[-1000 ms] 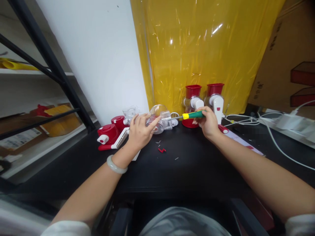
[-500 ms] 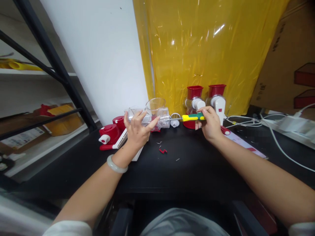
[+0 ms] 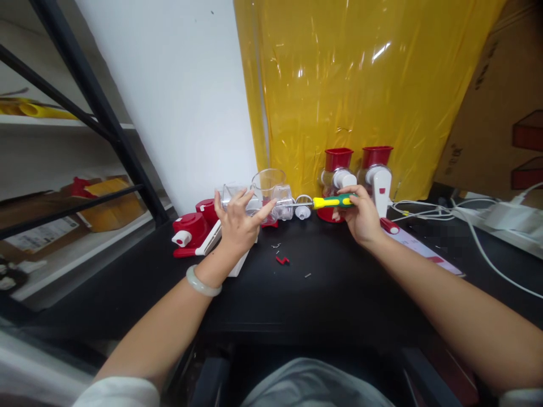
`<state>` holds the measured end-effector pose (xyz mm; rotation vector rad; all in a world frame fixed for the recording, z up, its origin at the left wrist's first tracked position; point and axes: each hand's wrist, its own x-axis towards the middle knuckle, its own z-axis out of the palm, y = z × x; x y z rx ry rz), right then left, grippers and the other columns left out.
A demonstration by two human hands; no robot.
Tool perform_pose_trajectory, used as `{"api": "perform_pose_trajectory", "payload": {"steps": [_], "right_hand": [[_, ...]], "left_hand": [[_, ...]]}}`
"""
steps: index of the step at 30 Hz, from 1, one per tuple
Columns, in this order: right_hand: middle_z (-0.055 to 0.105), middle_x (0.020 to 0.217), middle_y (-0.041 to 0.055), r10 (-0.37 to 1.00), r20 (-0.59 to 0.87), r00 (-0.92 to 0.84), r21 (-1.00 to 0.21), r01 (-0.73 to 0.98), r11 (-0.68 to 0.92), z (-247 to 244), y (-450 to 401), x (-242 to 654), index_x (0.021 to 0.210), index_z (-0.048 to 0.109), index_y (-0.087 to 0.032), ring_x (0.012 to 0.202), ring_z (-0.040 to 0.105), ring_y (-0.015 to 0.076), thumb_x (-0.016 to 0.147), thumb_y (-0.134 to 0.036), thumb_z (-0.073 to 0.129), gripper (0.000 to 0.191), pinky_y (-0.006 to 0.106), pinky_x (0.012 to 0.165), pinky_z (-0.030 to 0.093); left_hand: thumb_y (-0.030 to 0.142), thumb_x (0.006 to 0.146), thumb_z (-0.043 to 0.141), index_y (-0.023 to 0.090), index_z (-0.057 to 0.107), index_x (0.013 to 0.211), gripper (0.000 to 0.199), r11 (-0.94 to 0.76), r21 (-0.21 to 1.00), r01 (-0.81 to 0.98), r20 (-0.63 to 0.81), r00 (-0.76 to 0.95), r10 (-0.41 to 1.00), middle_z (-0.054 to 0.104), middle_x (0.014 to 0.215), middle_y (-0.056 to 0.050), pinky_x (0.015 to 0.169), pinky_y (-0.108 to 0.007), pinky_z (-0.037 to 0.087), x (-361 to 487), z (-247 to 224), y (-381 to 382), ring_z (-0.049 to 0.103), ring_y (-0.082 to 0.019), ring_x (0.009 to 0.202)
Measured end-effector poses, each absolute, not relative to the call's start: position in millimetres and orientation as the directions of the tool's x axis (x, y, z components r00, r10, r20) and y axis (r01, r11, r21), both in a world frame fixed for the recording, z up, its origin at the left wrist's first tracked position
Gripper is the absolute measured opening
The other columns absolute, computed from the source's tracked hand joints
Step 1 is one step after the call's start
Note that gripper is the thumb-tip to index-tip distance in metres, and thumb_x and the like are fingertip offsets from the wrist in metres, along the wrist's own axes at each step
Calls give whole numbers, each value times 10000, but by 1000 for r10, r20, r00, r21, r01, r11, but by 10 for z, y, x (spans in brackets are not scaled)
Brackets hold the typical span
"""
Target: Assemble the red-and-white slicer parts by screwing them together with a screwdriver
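My left hand (image 3: 240, 221) is wrapped over a clear plastic housing (image 3: 283, 203) lying on its side, its fingers spread along the body. In my right hand (image 3: 361, 215) is a screwdriver (image 3: 333, 202) with a yellow and green handle, held level. Its metal shaft points left into the end of the housing; the tip is hidden there. Just behind the shaft stands a white grater drum (image 3: 302, 210). On the table in front of the housing lie several small screws (image 3: 276, 246) and a small bent red piece (image 3: 282, 260).
Two red and white rotary graters (image 3: 338, 164) stand at the back right. Red bases (image 3: 190, 230) sit left of my left hand. A flat printed sheet (image 3: 424, 249), white cables (image 3: 441, 209) and a power strip (image 3: 513, 217) lie on the right. A yellow plastic sheet (image 3: 360, 85) hangs behind.
Both hands keep their grip and the screwdriver stays at the housing's end. My right fingers have shifted slightly around the handle. The whole view has moved a little.
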<state>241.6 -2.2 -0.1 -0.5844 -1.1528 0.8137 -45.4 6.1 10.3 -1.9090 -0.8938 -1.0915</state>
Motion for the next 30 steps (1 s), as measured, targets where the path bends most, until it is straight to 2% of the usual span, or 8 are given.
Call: {"api": "perform_pose_trajectory", "payload": {"steps": [7, 11, 17, 20, 24, 27, 30], "right_hand": [[527, 614, -38, 805, 561, 193, -775, -221, 593, -9, -21, 2407, 844, 528, -254, 440, 504, 128, 812, -396, 564, 150, 295, 417, 452], [469, 490, -58, 799, 574, 178, -777, -191, 600, -24, -14, 2408, 828, 530, -253, 389, 471, 127, 831, -487, 573, 238, 272, 377, 418], [405, 377, -79, 800, 577, 164, -797, -103, 595, -50, -19, 2394, 837, 540, -243, 294, 399, 124, 867, -613, 479, 376, 265, 329, 365], [476, 432, -58, 811, 559, 170, -804, -127, 581, -54, -10, 2403, 848, 525, -249, 341, 483, 148, 872, -614, 429, 378, 287, 362, 403], [574, 596, -29, 819, 545, 177, -798, -189, 572, -36, 17, 2441, 873, 503, -253, 440, 567, 161, 815, -483, 468, 239, 294, 400, 426], [589, 681, -31, 803, 554, 221, -783, -190, 592, -29, 53, 2478, 883, 486, -255, 464, 574, 146, 774, -378, 480, 165, 278, 407, 426], [585, 714, -44, 799, 543, 260, -789, -167, 591, -39, 100, 2512, 889, 466, -256, 433, 552, 121, 789, -355, 476, 141, 264, 401, 433]], "left_hand": [[38, 760, 601, 483, 490, 1308, 715, -430, -278, 859, 888, 401, 225, 475, 1310, -40, 1131, -671, 54, -459, 99, 48, 436, -307, 1280], [41, 746, 622, 498, 445, 1342, 772, -396, -298, 868, 888, 405, 219, 477, 1304, -44, 1125, -680, 84, -459, 97, 48, 437, -305, 1277], [17, 752, 596, 501, 470, 1319, 755, -449, -282, 848, 891, 405, 206, 468, 1310, -43, 1109, -701, 62, -452, 101, 42, 444, -314, 1267], [25, 760, 606, 507, 456, 1330, 761, -428, -296, 854, 888, 411, 205, 476, 1304, -48, 1111, -696, 58, -447, 94, 48, 455, -313, 1252], [107, 772, 655, 489, 394, 1392, 774, -412, -348, 842, 863, 460, 210, 508, 1273, -59, 1113, -696, 66, -443, 86, 56, 499, -296, 1182], [208, 786, 679, 442, 397, 1413, 727, -438, -387, 811, 812, 525, 255, 545, 1222, -67, 1122, -677, 99, -435, 94, 45, 534, -276, 1106], [319, 811, 672, 375, 423, 1417, 657, -492, -391, 778, 762, 573, 300, 583, 1154, -76, 1130, -649, 120, -411, 111, 17, 555, -262, 1045]]}}
